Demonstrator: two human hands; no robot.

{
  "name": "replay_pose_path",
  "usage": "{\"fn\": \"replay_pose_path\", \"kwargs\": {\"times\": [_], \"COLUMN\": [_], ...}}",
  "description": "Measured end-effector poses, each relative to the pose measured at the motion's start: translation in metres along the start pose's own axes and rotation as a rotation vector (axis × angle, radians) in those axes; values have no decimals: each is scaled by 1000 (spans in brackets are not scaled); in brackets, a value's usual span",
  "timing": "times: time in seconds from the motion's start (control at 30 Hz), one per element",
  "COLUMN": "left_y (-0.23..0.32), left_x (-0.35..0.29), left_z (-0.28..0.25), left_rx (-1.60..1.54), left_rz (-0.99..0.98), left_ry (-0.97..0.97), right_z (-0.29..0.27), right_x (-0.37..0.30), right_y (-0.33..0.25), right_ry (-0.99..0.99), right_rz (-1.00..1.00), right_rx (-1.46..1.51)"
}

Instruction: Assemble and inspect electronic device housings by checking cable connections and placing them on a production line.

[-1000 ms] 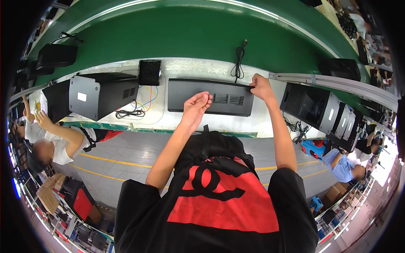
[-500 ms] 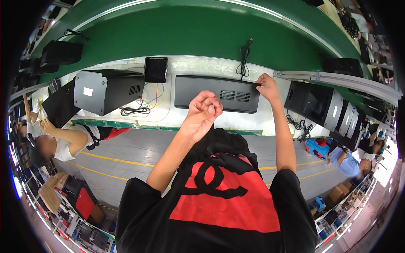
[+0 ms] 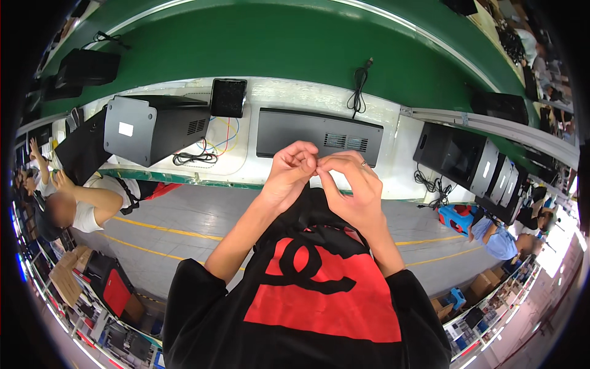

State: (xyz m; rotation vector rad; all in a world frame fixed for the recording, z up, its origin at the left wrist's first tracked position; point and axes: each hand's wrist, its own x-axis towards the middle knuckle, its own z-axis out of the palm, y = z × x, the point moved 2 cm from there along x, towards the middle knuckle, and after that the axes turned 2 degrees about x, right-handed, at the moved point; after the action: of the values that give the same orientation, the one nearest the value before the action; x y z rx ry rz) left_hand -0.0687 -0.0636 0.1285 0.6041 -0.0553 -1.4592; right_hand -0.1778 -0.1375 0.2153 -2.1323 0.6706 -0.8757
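Observation:
My left hand is closed, with its thumb and fingers pinched in front of my chest. My right hand meets it there, thumb and forefinger pressed together at the left fingertips. Whatever small thing they pinch is too small to make out. Just beyond both hands lies a long dark grey metal case with two vent grilles on its right half. A black power cord runs from its back edge onto the green belt. Neither hand touches the case.
On the left of the white worktop stand another grey case, a small black tray and coloured wires. More dark cases line up at the right, beside coiled cords. Behind runs a green belt. A co-worker works at the left.
My right hand has left the right end of the case and come back toward my chest, joining my left hand. The left hand stays pinched in nearly the same place.

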Motion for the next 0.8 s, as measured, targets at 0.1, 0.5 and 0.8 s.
{"fn": "replay_pose_path", "kwargs": {"times": [0.1,0.5,0.8], "left_y": [1,-22,-16], "left_x": [-1,59,54], "left_z": [-7,-97,-114], "left_rx": [24,774,1364], "left_rz": [-109,-87,455], "left_ry": [61,267,161], "right_z": [7,55,65], "right_x": [-6,-10,-7], "right_y": [7,143,180], "right_ry": [-35,-140,-346], "right_rz": [23,405,170], "right_rx": [-30,-74,-306]}}
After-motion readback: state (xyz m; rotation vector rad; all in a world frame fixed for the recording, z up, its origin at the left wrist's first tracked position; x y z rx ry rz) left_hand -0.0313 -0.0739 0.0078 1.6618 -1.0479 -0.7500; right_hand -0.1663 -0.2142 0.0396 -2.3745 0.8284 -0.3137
